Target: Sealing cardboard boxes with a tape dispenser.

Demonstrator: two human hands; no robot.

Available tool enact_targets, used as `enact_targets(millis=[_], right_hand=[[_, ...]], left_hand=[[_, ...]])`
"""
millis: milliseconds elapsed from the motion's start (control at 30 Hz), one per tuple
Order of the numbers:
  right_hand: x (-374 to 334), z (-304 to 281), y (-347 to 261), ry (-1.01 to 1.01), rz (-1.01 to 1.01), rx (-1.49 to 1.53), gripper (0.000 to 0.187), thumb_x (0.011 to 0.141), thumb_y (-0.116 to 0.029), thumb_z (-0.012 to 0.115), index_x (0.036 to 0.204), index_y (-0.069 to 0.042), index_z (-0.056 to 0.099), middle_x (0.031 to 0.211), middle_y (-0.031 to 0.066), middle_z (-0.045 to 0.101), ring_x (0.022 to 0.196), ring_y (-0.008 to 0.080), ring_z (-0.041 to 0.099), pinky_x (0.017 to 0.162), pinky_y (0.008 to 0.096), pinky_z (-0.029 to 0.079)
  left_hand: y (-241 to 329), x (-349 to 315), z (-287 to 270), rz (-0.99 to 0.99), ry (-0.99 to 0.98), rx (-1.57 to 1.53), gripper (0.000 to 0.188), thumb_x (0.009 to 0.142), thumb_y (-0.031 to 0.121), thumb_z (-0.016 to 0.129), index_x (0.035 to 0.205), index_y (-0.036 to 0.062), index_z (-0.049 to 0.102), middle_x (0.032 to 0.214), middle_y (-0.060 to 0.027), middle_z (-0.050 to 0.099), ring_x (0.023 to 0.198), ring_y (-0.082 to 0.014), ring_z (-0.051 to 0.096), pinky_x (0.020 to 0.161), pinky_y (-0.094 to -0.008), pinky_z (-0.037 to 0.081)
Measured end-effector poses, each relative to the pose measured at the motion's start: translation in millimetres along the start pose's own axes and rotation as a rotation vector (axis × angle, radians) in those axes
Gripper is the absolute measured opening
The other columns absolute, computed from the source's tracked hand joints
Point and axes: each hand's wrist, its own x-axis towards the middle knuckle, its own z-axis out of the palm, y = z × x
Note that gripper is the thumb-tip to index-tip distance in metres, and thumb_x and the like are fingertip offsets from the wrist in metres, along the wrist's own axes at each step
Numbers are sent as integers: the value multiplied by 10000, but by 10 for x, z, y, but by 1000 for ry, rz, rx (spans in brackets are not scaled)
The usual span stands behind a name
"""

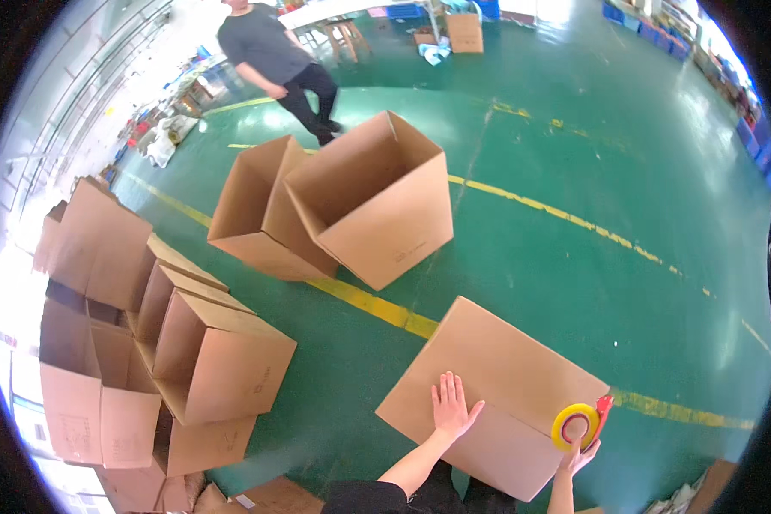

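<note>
My left hand lies flat, fingers spread, on the top of a closed cardboard box in front of me. My right hand grips a tape dispenser with a yellow roll and a red handle, held at the box's right edge. The box stands on a green floor over a yellow line.
Two open empty boxes lie on their sides ahead. A stack of several open boxes fills the left. A person in dark clothes walks at the far back. Stools and a table stand behind.
</note>
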Motion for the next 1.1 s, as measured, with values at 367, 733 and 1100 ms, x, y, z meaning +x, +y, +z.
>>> enact_targets(millis=[367, 733, 1100], right_hand=[[-783, 1187, -1979, -895, -574, -101, 434, 694, -110, 756, 1072, -14, 566, 900, 163, 596, 819, 333, 615, 717, 392, 497], [-1320, 2230, -2605, -1045, -880, -77, 517, 608, -84, 763, 1079, -18, 559, 900, 155, 592, 820, 332, 618, 730, 381, 499], [-1365, 2294, -1937, -1026, -1002, -126, 593, 643, -103, 785, 1156, -16, 500, 974, 193, 594, 847, 402, 614, 724, 438, 515]], left_hand=[[5, 9, 83, 558, 47, -278, 551, 916, 316, 526, 1343, -27, 467, 1362, -224, 484, 1326, -350, 412, 1129, -458, 305], [-29, -93, 414, 507, -74, -380, 526, 888, 420, 544, 1196, -4, 592, 1224, -181, 586, 1249, -318, 477, 1150, -477, 255], [70, -174, 439, 495, 38, -356, 457, 894, 414, 529, 1092, 18, 643, 1198, -161, 611, 1221, -309, 496, 1111, -437, 298]])
